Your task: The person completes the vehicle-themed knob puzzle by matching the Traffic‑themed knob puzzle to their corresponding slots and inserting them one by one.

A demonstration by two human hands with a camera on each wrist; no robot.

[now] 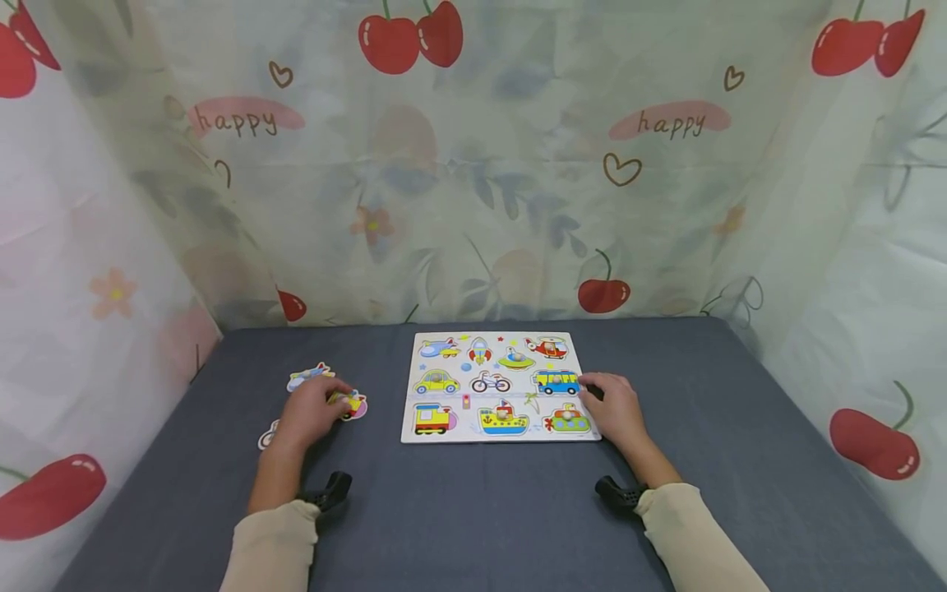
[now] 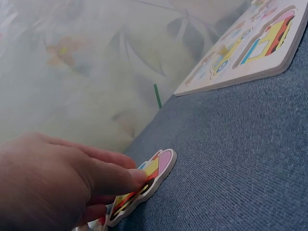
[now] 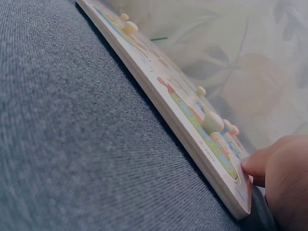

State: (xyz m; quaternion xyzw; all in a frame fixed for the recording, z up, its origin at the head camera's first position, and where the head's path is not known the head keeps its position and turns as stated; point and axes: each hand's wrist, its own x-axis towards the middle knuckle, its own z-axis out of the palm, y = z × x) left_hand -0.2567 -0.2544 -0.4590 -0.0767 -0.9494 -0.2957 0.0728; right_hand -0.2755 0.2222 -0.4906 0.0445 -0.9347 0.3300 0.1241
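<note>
My left hand (image 1: 309,411) is at the left of the table and pinches a train puzzle piece (image 2: 161,166), yellow and red with a pink front. The fingers cover part of the piece and its knob. Under and behind this hand lie an airplane piece (image 1: 309,374) and a partly hidden piece (image 1: 268,435). A pegged puzzle board (image 1: 459,434) with vehicle pictures lies flat in the middle. On its right edge, beside the blue bus (image 1: 556,382), my right hand (image 1: 616,411) grips the board with its fingertips.
Wooden knobs stand up from several pictures on the board, such as the green submarine (image 3: 211,139). The train picture (image 1: 432,419) sits at its lower left. Dark grey cloth (image 1: 488,518) covers the table, and a patterned curtain (image 1: 473,205) hangs around the back and sides.
</note>
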